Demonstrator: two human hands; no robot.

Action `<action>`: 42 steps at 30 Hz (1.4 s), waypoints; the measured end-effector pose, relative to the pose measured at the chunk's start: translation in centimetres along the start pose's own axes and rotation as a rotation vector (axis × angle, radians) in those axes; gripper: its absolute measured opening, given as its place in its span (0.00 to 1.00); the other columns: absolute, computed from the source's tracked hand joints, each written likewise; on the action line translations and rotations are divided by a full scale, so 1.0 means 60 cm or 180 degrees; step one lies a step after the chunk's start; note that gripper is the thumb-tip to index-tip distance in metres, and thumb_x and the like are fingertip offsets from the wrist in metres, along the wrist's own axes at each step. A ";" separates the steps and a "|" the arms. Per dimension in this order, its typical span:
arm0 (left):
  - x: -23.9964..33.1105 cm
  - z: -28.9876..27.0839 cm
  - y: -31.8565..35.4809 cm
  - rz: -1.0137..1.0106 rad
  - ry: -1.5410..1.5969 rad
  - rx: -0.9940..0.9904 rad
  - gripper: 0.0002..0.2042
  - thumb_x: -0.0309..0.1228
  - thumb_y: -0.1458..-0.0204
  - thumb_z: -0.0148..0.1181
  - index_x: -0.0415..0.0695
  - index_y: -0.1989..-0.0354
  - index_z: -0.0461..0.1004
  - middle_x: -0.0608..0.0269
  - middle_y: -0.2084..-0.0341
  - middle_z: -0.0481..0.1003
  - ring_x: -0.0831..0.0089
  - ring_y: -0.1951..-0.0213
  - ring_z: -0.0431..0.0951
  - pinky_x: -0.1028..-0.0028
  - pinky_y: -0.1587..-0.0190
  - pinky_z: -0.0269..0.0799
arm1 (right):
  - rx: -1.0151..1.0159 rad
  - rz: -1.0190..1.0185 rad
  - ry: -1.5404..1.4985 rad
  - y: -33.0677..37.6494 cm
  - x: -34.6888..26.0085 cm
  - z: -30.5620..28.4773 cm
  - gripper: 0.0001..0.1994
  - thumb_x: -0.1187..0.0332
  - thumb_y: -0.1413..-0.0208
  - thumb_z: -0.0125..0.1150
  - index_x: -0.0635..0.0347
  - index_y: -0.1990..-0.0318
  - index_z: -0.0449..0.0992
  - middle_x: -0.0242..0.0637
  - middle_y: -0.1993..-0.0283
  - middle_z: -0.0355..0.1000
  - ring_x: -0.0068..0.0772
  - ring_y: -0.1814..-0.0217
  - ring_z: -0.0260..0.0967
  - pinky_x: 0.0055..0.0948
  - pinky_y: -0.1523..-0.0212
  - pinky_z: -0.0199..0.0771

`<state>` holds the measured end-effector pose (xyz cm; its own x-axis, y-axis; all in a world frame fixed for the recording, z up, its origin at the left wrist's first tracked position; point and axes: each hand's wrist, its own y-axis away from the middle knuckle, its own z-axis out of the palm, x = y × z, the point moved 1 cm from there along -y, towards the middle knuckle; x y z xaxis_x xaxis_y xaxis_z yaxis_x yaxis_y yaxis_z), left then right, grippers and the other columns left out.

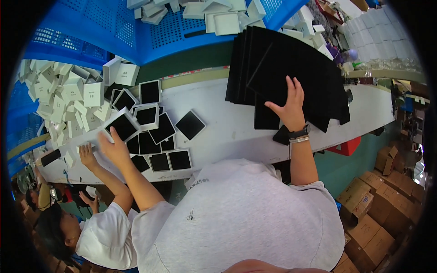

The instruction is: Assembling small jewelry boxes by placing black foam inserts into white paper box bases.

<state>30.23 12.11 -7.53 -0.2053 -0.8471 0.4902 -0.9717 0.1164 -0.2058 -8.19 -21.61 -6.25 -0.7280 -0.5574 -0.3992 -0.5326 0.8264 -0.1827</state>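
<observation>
My left hand (114, 149) is at the left of the table, thumb and fingers apart, by the near corner of a white box with a black lining (123, 126). The thumb overlaps that corner; whether it presses on it I cannot tell. Around the box lie several open white boxes with black insides, one white box with a black inside (190, 125) standing apart to the right. On the right, my right hand (291, 105) rests with spread fingers on a fanned stack of large black sheets (309, 68). A wristwatch (299, 132) is on that wrist.
A heap of small white boxes (68, 93) fills the far left. Blue perforated crates (168, 34) with white boxes stand behind the white table (214, 141). A co-worker's hand (87, 156) is close beside my left hand. Cardboard cartons (368, 232) are stacked at lower right.
</observation>
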 end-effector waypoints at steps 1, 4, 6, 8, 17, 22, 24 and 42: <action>0.031 -0.001 -0.012 0.0624 -0.0875 0.0995 0.30 0.44 0.46 0.58 0.30 0.44 0.62 0.40 0.48 0.66 0.52 0.45 0.66 0.61 0.41 0.59 | 0.0030 -0.0027 0.0020 -0.003 0.011 0.006 0.44 0.56 0.62 0.74 0.54 0.36 0.57 0.52 0.34 0.52 0.55 0.33 0.48 0.46 0.35 0.53; 0.124 0.049 -0.054 0.1348 0.0624 0.0621 0.32 0.35 0.51 0.64 0.32 0.40 0.59 0.41 0.44 0.62 0.49 0.42 0.62 0.60 0.39 0.56 | -0.0348 -0.0145 0.0730 -0.009 0.021 0.026 0.41 0.62 0.59 0.72 0.54 0.36 0.58 0.54 0.33 0.52 0.59 0.32 0.48 0.47 0.36 0.55; 0.211 0.134 -0.065 0.1311 0.1664 -0.0256 0.29 0.34 0.50 0.63 0.36 0.42 0.61 0.45 0.46 0.64 0.55 0.43 0.64 0.63 0.41 0.59 | -0.0312 -0.0224 0.0615 -0.013 0.032 0.023 0.37 0.66 0.58 0.70 0.55 0.37 0.60 0.53 0.35 0.54 0.58 0.33 0.50 0.46 0.37 0.57; 0.327 0.208 -0.051 0.1431 0.1926 -0.0968 0.27 0.36 0.51 0.63 0.38 0.44 0.65 0.49 0.50 0.69 0.57 0.49 0.71 0.64 0.45 0.64 | -0.0072 -0.0328 0.0351 -0.021 0.021 0.006 0.30 0.78 0.58 0.63 0.58 0.42 0.68 0.48 0.41 0.62 0.55 0.38 0.57 0.43 0.40 0.61; 0.500 0.613 0.034 0.0724 0.1274 -0.2195 0.25 0.42 0.54 0.57 0.34 0.53 0.71 0.41 0.60 0.76 0.46 0.54 0.74 0.59 0.50 0.69 | -0.0011 0.0080 -0.0952 -0.024 -0.006 0.013 0.21 0.78 0.48 0.56 0.57 0.44 0.69 0.44 0.49 0.69 0.47 0.46 0.63 0.37 0.43 0.63; 0.479 0.478 0.052 0.0008 0.2160 -0.2698 0.20 0.31 0.56 0.54 0.37 0.52 0.65 0.44 0.66 0.77 0.51 0.66 0.79 0.60 0.62 0.73 | -0.0241 0.0657 -0.2500 -0.022 0.027 -0.025 0.19 0.79 0.43 0.50 0.57 0.43 0.68 0.43 0.37 0.63 0.39 0.34 0.58 0.30 0.36 0.55; 0.423 0.389 0.070 0.0149 0.2477 -0.2649 0.23 0.27 0.56 0.53 0.39 0.49 0.59 0.48 0.70 0.77 0.59 0.75 0.78 0.64 0.70 0.73 | 0.0003 0.0254 -0.2496 -0.016 0.026 -0.028 0.20 0.80 0.44 0.50 0.57 0.43 0.68 0.44 0.37 0.63 0.41 0.34 0.58 0.31 0.36 0.55; 0.285 -0.019 0.303 0.0546 0.3692 -0.3572 0.34 0.27 0.45 0.56 0.43 0.33 0.44 0.53 0.48 0.67 0.70 0.47 0.67 0.73 0.44 0.61 | -0.0296 -0.2341 -0.0242 0.112 -0.181 -0.106 0.22 0.78 0.50 0.50 0.45 0.48 0.75 0.37 0.38 0.64 0.40 0.34 0.58 0.44 0.35 0.55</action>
<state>8.90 0.37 -1.92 0.2173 -0.0202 0.9759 -0.4148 0.9031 0.1111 -6.61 -10.49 2.60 -0.1394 -0.9542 -0.2648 -0.9076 0.2301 -0.3513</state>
